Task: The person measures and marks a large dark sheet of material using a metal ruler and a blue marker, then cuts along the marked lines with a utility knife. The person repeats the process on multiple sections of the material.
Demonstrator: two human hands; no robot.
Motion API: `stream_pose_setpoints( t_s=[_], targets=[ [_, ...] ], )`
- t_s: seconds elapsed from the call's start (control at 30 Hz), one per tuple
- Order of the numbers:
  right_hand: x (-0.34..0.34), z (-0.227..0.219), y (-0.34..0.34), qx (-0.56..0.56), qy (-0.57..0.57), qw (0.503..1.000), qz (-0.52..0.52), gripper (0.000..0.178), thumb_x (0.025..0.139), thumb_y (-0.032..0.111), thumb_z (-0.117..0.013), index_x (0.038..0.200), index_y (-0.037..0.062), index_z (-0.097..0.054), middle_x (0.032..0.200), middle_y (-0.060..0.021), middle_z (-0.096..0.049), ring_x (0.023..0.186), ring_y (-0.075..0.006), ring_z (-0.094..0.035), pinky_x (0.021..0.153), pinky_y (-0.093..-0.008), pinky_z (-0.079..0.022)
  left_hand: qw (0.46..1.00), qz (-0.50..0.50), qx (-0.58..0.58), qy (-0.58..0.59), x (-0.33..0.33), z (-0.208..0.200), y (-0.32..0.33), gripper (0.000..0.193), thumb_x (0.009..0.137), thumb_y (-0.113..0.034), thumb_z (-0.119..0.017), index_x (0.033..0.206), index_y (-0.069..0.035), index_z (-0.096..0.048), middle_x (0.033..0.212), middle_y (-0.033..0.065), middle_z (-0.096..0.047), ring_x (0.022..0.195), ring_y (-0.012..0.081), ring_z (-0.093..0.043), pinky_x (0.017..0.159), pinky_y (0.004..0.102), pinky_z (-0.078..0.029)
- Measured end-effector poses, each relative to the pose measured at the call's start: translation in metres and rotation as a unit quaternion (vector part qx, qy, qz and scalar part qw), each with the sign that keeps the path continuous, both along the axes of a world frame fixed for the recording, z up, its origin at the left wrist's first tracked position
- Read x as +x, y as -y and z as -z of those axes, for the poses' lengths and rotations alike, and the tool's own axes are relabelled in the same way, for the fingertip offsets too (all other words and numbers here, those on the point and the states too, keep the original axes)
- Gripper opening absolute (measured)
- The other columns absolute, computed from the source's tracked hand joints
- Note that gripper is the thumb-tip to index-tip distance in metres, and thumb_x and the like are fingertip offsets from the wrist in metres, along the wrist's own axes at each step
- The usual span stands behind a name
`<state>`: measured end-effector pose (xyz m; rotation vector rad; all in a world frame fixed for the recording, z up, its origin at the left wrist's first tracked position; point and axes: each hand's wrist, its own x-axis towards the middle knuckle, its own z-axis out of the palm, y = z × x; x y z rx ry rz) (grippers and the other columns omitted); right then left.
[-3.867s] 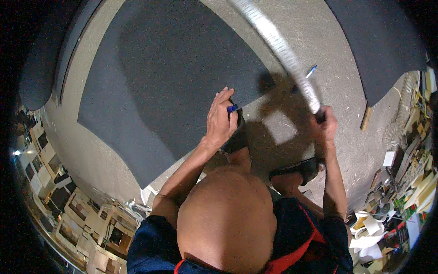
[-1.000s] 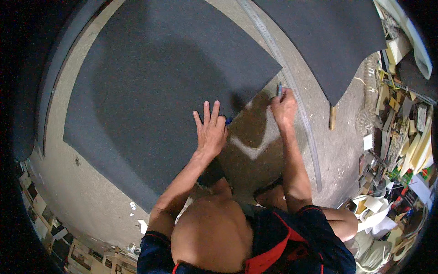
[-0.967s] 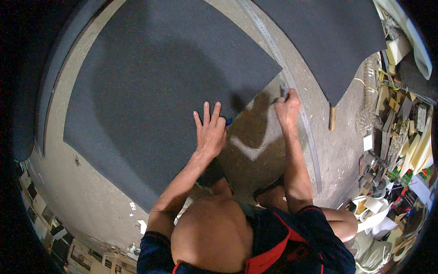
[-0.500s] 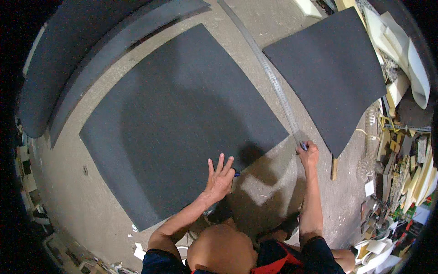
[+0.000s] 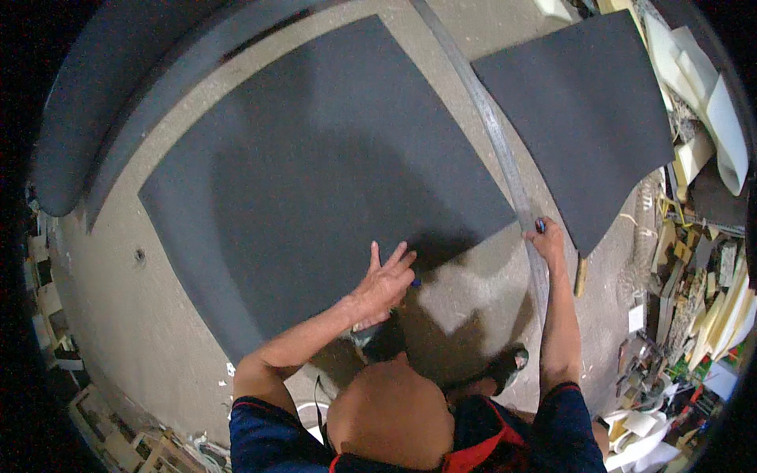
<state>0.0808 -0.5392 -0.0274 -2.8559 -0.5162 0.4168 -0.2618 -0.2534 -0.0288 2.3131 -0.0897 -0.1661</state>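
Observation:
A large dark grey sheet (image 5: 315, 142) lies on the floor in front of me. My left hand (image 5: 385, 284) rests at its near edge, several fingers spread over the surface. Thumb and forefinger seem closed on a small blue thing (image 5: 416, 281), mostly hidden. Just beyond the sheet's right corner, my right hand (image 5: 546, 239) has its fingers closed at the edge of a long metal ruler (image 5: 493, 126). A dark blue pen-like thing (image 5: 541, 225) shows in that hand too. The ruler runs from the far edge, between two sheets, to beside my right forearm.
A smaller dark sheet (image 5: 583, 118) lies right of the ruler, with a wooden stick (image 5: 582, 276) by its near tip. Curved dark sheets (image 5: 118, 102) stand at the far left. Offcuts and clutter (image 5: 710, 292) line the right side; more scraps (image 5: 118, 430) lie lower left.
The ruler has slid toward me, so a length of it now shows on the near side of my right hand. My left hand has turned slightly. The whole view has shifted a little.

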Motion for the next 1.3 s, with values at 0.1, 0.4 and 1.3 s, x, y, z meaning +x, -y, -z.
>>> stream_pose_setpoints(
  t_s=[0.1,0.4,1.3],
  targets=[
    [0.010,0.009,0.018,-0.003,-0.039,0.999,-0.013,0.033,0.071,0.022,-0.085,0.087,-0.0012,-0.067,0.080,-0.0204,-0.069,0.081,-0.0357,-0.068,0.074,-0.0430,-0.052,1.000,0.019,0.007,-0.018,0.003,-0.009,0.004,0.026,0.075,0.003,-0.069,0.092,-0.004,-0.050,0.152,0.0247,-0.039,0.152,0.0458,-0.017,0.106,0.0856,-0.003],
    [-0.009,-0.073,0.010,0.234,0.014,0.966,0.109,0.038,0.081,0.029,-0.085,0.073,0.0037,-0.058,0.067,0.0041,-0.048,0.065,-0.0092,-0.041,0.058,-0.0277,-0.037,0.997,-0.080,-0.008,0.012,-0.003,0.006,0.014,0.035,0.079,-0.023,-0.082,0.089,-0.003,-0.055,0.146,0.0192,-0.050,0.148,0.0377,-0.032,0.118,0.0712,-0.010],
    [-0.202,-0.159,-0.196,0.304,0.031,0.832,-0.463,0.046,0.070,0.052,-0.078,0.076,0.0127,-0.057,0.075,-0.0041,-0.055,0.079,-0.0245,-0.054,0.068,-0.0411,-0.040,0.902,-0.315,0.279,0.100,-0.080,-0.174,-0.083,0.058,0.072,-0.054,-0.085,0.089,-0.006,-0.056,0.077,0.0093,-0.054,0.071,0.0307,-0.052,0.067,0.0453,-0.043]
  ],
)
